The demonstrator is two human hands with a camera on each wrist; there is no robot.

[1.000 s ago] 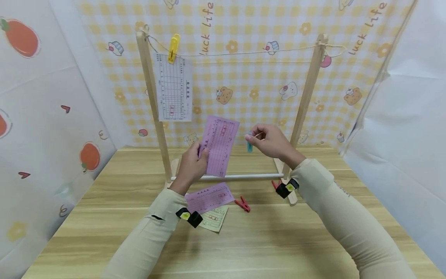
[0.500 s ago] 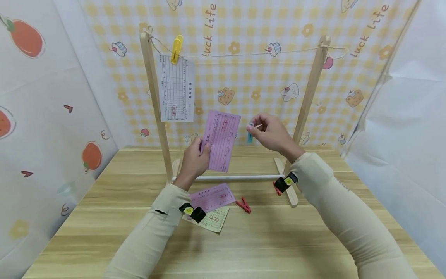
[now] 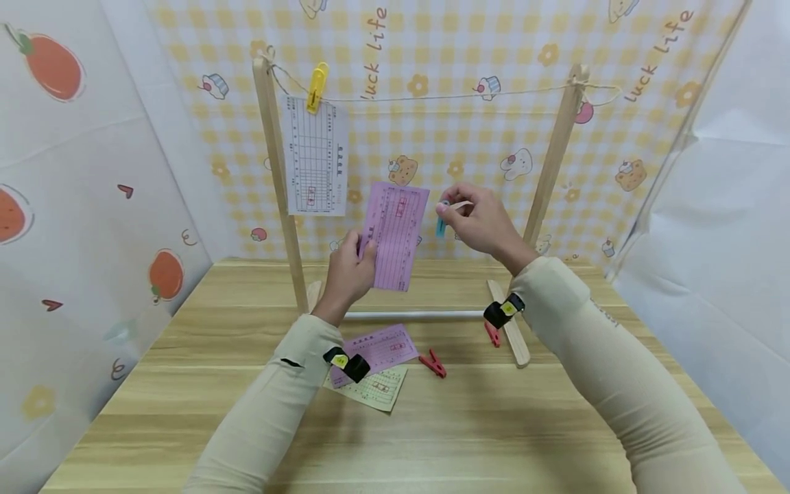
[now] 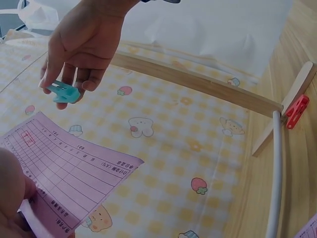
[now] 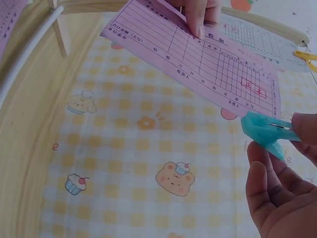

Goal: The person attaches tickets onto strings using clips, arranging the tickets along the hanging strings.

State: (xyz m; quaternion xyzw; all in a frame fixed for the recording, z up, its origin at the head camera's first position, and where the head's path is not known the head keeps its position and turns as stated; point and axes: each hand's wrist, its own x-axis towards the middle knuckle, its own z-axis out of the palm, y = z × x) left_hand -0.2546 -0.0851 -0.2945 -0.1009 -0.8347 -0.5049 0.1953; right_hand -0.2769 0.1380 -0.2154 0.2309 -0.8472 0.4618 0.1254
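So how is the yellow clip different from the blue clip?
The yellow clip is bright yellow; the blue clip is blue-green.
The yellow clip is on the string, holding up the white paper; the blue clip is off the string, pinched in the right hand.
Both are squeeze clips.

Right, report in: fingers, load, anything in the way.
Left fingers gripping purple-pink rectangular paper slip. Right fingers pinching teal plastic clothespin, apart from slip. Slip not yet on thin beige string; no obstruction visible between.
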